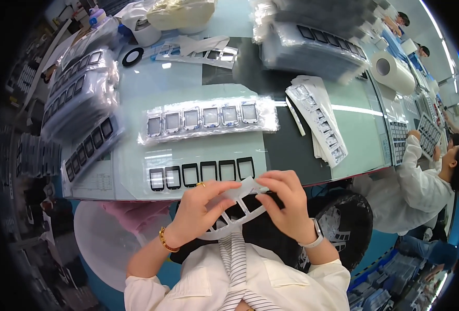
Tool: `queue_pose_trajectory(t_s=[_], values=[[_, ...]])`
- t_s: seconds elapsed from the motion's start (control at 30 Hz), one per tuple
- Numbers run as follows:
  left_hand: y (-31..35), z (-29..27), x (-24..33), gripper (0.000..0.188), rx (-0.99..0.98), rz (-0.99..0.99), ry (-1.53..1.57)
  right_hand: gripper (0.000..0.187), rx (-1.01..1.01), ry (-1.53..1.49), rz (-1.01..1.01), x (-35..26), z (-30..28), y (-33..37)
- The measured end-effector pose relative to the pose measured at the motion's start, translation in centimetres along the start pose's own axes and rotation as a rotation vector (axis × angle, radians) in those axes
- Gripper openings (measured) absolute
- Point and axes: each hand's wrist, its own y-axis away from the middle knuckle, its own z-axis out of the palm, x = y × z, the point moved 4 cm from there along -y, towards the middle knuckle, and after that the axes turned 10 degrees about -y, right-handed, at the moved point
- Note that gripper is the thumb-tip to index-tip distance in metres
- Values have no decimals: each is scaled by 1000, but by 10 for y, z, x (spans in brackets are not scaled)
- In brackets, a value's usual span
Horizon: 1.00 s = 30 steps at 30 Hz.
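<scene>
Close to my body, past the table's front edge, both hands hold a bent white strip with rectangular cut-outs (pixel 230 228), perhaps a backing liner. My left hand (pixel 196 210) pinches its left part between thumb and fingers. My right hand (pixel 287 203) grips the upper right end, where a translucent flap (pixel 242 187) stands up between both hands. Just beyond my fingers lies a row of black rectangular frames (pixel 208 173) on the table. Farther back rests a clear plastic-wrapped tray (pixel 209 124) with a row of grey-framed pieces.
Stacks of filled clear trays stand at the left (pixel 79 98) and back right (pixel 312 54). A pile of white cut-out strips (pixel 320 122) lies right, beside a white pen-like stick (pixel 295 116). A black-lined bin (pixel 362 223) stands below the right edge. A co-worker (pixel 421 171) sits farther right.
</scene>
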Motion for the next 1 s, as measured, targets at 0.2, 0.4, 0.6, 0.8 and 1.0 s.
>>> queue_pose_trajectory(t_s=[0.2,0.4,0.6,0.8,1.0], values=[[8,7,0,37,104,134,-269,18,-92,-284,260,28,4,5],[8,11,1,29,132,150,-308,16,-142,-186,161,31,7,2],[11,12,-13,10,92,48,-327,18,-159,-93,-69,-2,-1,-3],[16,16,-31,13,89,29,-365,13,-132,-338,-91,-20,-29,-12],[7,43,-28,13,86,160,-472,6,47,-431,302,97,11,-20]])
